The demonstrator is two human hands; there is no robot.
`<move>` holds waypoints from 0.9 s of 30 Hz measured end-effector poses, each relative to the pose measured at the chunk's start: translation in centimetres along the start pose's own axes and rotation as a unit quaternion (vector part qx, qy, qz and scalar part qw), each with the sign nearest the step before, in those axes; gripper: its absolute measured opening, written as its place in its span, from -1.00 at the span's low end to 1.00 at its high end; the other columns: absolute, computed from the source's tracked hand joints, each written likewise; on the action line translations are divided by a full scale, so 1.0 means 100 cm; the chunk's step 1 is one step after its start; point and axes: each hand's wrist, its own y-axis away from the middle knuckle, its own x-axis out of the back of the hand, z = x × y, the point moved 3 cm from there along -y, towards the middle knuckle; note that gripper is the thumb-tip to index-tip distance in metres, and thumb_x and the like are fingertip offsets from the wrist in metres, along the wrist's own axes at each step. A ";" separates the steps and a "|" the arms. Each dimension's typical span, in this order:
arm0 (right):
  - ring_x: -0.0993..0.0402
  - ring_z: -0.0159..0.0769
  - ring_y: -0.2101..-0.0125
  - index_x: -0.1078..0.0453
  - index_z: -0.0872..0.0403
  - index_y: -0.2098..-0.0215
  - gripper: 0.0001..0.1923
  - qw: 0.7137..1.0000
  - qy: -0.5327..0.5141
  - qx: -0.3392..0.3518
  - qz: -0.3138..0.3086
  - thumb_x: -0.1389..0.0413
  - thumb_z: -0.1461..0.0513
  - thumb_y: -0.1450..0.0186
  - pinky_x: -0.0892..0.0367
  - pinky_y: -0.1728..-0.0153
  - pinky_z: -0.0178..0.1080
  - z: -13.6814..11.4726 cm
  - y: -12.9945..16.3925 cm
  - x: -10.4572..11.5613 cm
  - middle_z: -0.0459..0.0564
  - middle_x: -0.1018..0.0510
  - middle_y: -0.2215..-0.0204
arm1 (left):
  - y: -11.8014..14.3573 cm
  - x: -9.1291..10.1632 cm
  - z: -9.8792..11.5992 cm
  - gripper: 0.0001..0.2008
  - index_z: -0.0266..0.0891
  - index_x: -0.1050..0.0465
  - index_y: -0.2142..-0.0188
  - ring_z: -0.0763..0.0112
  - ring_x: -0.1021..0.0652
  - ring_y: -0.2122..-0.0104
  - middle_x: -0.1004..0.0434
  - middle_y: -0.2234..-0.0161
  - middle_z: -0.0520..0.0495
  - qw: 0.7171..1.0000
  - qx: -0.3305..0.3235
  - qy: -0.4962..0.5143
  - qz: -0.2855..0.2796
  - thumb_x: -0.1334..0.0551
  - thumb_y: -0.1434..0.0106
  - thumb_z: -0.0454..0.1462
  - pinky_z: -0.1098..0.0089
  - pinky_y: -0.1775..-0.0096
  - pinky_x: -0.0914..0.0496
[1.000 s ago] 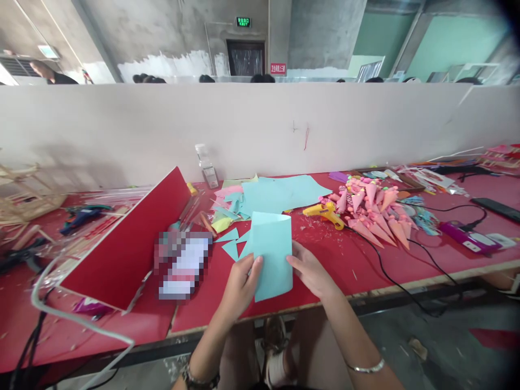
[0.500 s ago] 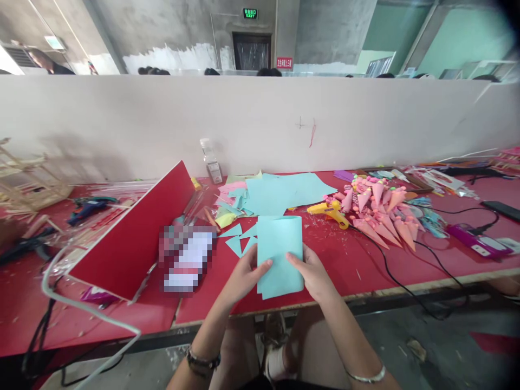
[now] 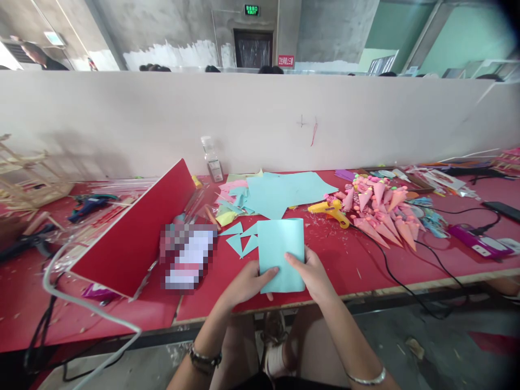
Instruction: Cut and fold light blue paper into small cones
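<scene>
With our left hand (image 3: 244, 283) and right hand (image 3: 312, 273) both pinching the folded blue sheet (image 3: 281, 250) flat on the red table (image 3: 365, 265), we judged the fold done and any cutting still ahead.

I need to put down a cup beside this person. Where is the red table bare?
Barest: the red table right of the folded blue paper and right hand, up to the black cable. Another patch lies along the front edge below the red board. Crowded: the paper cones, glue gun and loose sheets behind.
</scene>
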 end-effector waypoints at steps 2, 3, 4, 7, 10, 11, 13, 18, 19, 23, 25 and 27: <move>-0.48 -0.18 0.37 -0.37 0.12 0.24 -0.57 1.000 0.014 -0.004 0.007 -0.24 0.08 0.04 -0.37 0.42 -0.25 0.000 0.000 0.000 0.01 -0.57 0.36 | -0.001 0.000 -0.002 -0.60 -0.34 -0.37 0.36 0.43 -0.47 0.63 -0.47 0.59 -0.01 1.000 -0.004 -0.005 0.010 -0.10 -0.15 0.00 0.45 0.54 -0.32; -0.48 -0.17 0.37 -0.38 0.12 0.25 -0.57 1.000 0.020 -0.002 0.008 -0.24 0.08 0.04 -0.37 0.42 -0.25 -0.001 0.001 0.000 0.02 -0.57 0.36 | -0.001 0.000 -0.003 -0.61 -0.34 -0.36 0.38 0.44 -0.47 0.63 -0.45 0.60 0.00 1.000 -0.006 -0.008 0.014 -0.10 -0.15 0.00 0.46 0.55 -0.31; -0.48 -0.17 0.37 -0.38 0.13 0.25 -0.57 1.000 0.025 0.000 0.008 -0.24 0.08 0.04 -0.37 0.42 -0.25 -0.001 0.001 0.000 0.02 -0.56 0.36 | -0.001 0.000 -0.003 -0.61 -0.34 -0.36 0.41 0.45 -0.47 0.64 -0.44 0.61 0.00 1.000 -0.009 -0.013 0.015 -0.09 -0.16 -0.01 0.47 0.56 -0.30; -0.48 -0.17 0.36 -0.38 0.13 0.26 -0.59 0.999 0.038 0.004 0.000 -0.23 0.08 0.03 -0.37 0.41 -0.26 -0.002 0.001 0.000 0.04 -0.56 0.35 | 0.000 0.000 -0.002 -0.62 -0.34 -0.35 0.43 0.46 -0.46 0.65 -0.42 0.63 0.01 1.000 -0.018 -0.015 0.013 -0.08 -0.17 -0.02 0.49 0.57 -0.29; -0.48 -0.17 0.35 -0.38 0.14 0.26 -0.60 0.999 0.047 0.006 -0.013 -0.23 0.09 0.02 -0.37 0.41 -0.26 -0.002 0.002 0.000 0.05 -0.56 0.34 | 0.002 -0.002 0.000 -0.63 -0.33 -0.35 0.37 0.47 -0.46 0.65 -0.43 0.60 0.01 1.000 -0.020 0.004 0.007 -0.10 -0.16 -0.01 0.48 0.58 -0.31; -0.48 -0.17 0.35 -0.38 0.14 0.26 -0.59 0.999 0.049 0.008 -0.017 -0.23 0.09 0.02 -0.37 0.41 -0.26 -0.002 0.002 0.000 0.06 -0.56 0.33 | 0.002 -0.003 0.000 -0.63 -0.32 -0.35 0.34 0.47 -0.45 0.65 -0.43 0.60 0.01 1.000 -0.018 0.009 0.006 -0.10 -0.15 -0.01 0.48 0.58 -0.31; -0.48 -0.15 0.35 -0.38 0.15 0.25 -0.58 0.998 0.057 0.008 -0.023 -0.23 0.08 0.02 -0.37 0.41 -0.25 -0.003 0.003 0.001 0.07 -0.56 0.34 | 0.004 -0.004 0.001 -0.61 -0.32 -0.35 0.30 0.47 -0.45 0.64 -0.43 0.59 0.01 1.000 -0.009 0.013 0.001 -0.10 -0.15 0.00 0.47 0.57 -0.33; -0.48 -0.14 0.35 -0.40 0.16 0.28 -0.59 0.992 0.122 0.009 -0.030 -0.22 0.08 0.03 -0.37 0.44 -0.26 -0.007 0.006 0.001 0.06 -0.56 0.38 | 0.005 -0.004 -0.001 -0.55 -0.32 -0.34 0.19 0.39 -0.49 0.57 -0.49 0.48 -0.07 1.000 0.002 0.006 -0.011 -0.08 -0.16 0.02 0.38 0.49 -0.39; -0.48 -0.15 0.36 -0.40 0.16 0.29 -0.61 0.990 0.134 0.011 -0.033 -0.22 0.08 0.02 -0.37 0.44 -0.26 -0.008 0.007 0.001 0.05 -0.56 0.39 | 0.005 -0.004 -0.001 -0.53 -0.32 -0.33 0.15 0.35 -0.51 0.53 -0.51 0.43 -0.10 1.000 0.001 0.002 -0.016 -0.08 -0.15 0.02 0.34 0.46 -0.40; -0.47 -0.18 0.36 -0.39 0.15 0.25 -0.61 0.988 0.131 0.029 -0.076 -0.20 0.10 0.00 -0.37 0.42 -0.27 -0.010 0.009 -0.001 0.04 -0.55 0.35 | 0.004 0.002 0.001 -0.52 -0.30 -0.33 0.09 0.17 -0.49 0.19 -0.47 0.13 -0.18 0.999 -0.038 -0.028 0.003 -0.09 -0.15 0.01 0.23 0.18 -0.38; -0.47 -0.18 0.34 -0.38 0.14 0.23 -0.60 0.987 0.127 0.035 -0.095 -0.20 0.09 -0.01 -0.37 0.40 -0.26 -0.010 0.011 -0.001 0.03 -0.55 0.34 | 0.004 0.005 0.002 -0.52 -0.30 -0.34 0.09 0.15 -0.43 0.09 -0.42 0.06 -0.17 0.998 -0.049 -0.038 0.012 -0.08 -0.16 0.01 0.23 0.10 -0.34; -0.47 -0.18 0.34 -0.38 0.14 0.23 -0.59 0.985 0.133 0.035 -0.101 -0.20 0.09 -0.01 -0.37 0.40 -0.27 -0.011 0.012 0.000 0.03 -0.55 0.34 | 0.004 0.006 0.004 -0.53 -0.30 -0.35 0.11 0.15 -0.42 0.09 -0.43 0.06 -0.16 0.998 -0.046 -0.042 0.010 -0.07 -0.17 0.02 0.22 0.08 -0.33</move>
